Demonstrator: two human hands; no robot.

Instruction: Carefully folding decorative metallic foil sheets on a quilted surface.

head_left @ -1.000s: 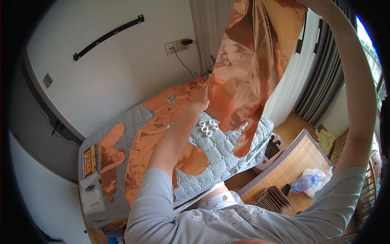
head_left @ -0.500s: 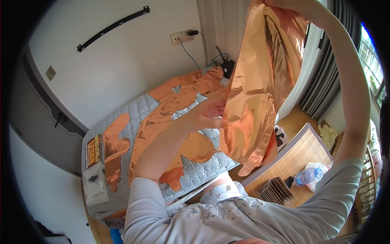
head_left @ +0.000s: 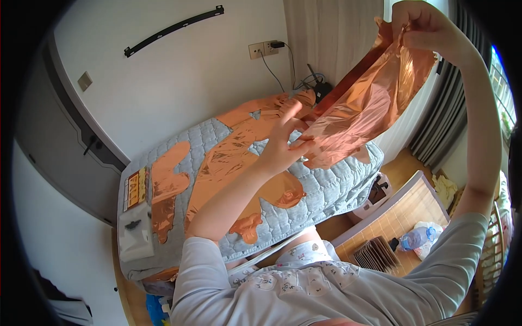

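Observation:
Stretched between my hands is a flat, uninflated copper-coloured foil balloon (head_left: 364, 111), creased and shiny, slanting down from upper right to the middle. My right hand (head_left: 427, 33), raised high at the upper right, pinches its top end in a bunch. At its lower left end, the thumb and some fingers of my left hand (head_left: 285, 142) grip the edge, while one finger points up. Beneath, on the grey quilted mattress (head_left: 331, 193), lie more flat foil balloons: a long wide one (head_left: 228, 157) in the middle and a smaller curved one (head_left: 166, 187) at the left.
A printed card (head_left: 136, 189) and a clear plastic packet (head_left: 136, 233) lie at the mattress's left edge. A black router (head_left: 323, 89) with cables stands in the far corner. To the right are a bamboo mat (head_left: 402, 223), a plastic bottle (head_left: 418, 238) and a dark curtain (head_left: 435, 127).
The held foil balloon has swung from hanging nearly upright to a slant, its lower end lifted over the mattress. My left hand has risen slightly, and the view has shifted a little.

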